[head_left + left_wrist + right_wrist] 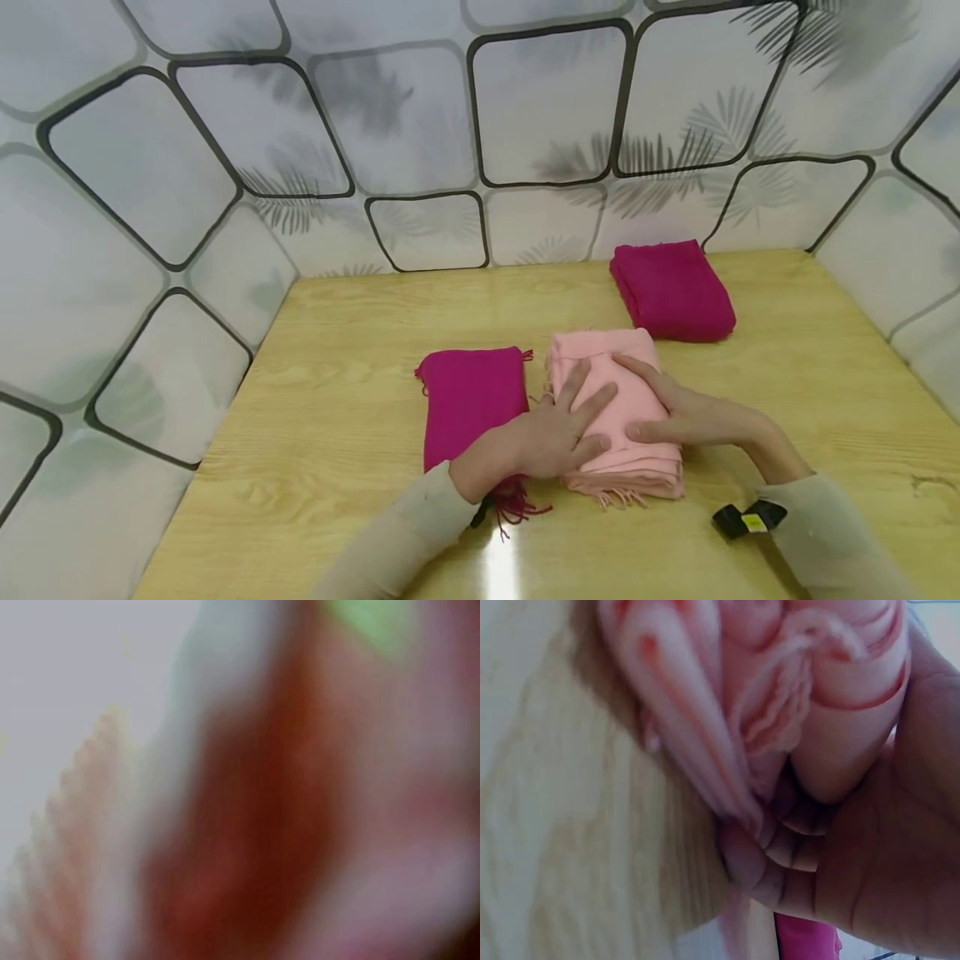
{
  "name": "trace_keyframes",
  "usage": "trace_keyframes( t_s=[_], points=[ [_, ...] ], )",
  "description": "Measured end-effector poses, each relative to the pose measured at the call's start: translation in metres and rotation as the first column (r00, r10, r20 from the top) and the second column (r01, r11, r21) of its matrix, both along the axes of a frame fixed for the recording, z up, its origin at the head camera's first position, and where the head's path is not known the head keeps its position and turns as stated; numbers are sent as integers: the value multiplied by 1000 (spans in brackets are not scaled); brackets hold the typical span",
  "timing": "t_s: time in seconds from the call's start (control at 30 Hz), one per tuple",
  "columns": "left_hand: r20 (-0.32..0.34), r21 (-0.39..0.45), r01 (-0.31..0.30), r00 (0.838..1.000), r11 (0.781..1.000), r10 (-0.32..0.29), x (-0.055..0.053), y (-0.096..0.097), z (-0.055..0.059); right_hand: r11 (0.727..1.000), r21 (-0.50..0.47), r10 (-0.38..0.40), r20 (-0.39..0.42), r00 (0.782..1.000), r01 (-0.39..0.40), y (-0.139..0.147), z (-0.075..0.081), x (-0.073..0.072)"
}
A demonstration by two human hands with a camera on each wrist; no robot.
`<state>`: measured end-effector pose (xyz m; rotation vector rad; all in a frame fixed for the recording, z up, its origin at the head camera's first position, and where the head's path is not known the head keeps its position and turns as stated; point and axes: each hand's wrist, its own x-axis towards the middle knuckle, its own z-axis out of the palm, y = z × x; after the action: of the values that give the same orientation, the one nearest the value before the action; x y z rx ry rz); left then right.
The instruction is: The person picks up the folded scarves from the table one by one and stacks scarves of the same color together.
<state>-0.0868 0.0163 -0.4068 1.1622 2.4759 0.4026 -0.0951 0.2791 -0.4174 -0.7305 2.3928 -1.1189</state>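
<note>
A folded pink scarf [626, 454] with a short fringe lies on the table, between both hands. My left hand [555, 435] rests on its top with the fingers spread. My right hand [701, 417] holds the scarf's right side, thumb and index finger on top. In the right wrist view, the other fingers [742, 862] curl against the edge of the pink layers, their tips partly hidden in the folds. A folded magenta scarf [472, 400] with tassels lies to the left, partly under my left wrist. The left wrist view is too blurred to read.
Behind and to the right sits another folded magenta cloth [675, 292], close to the pink scarf's far corner. The wooden table [337, 375] meets patterned walls [420, 125] at the back and sides. A black strap device [750, 520] hangs at my right wrist.
</note>
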Motion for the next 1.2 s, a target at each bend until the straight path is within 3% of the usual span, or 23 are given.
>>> trace_keyframes(
  t_s=[0.43,1.2],
  points=[
    [-21,10,32,999,999,-31,5,-6,1,1000,-4,-10,-48,999,10,-2,3,8],
    [-2,15,32,999,999,-32,-2,-5,-3,1000,2,-11,-45,999,11,-1,-2,4]
  ],
)
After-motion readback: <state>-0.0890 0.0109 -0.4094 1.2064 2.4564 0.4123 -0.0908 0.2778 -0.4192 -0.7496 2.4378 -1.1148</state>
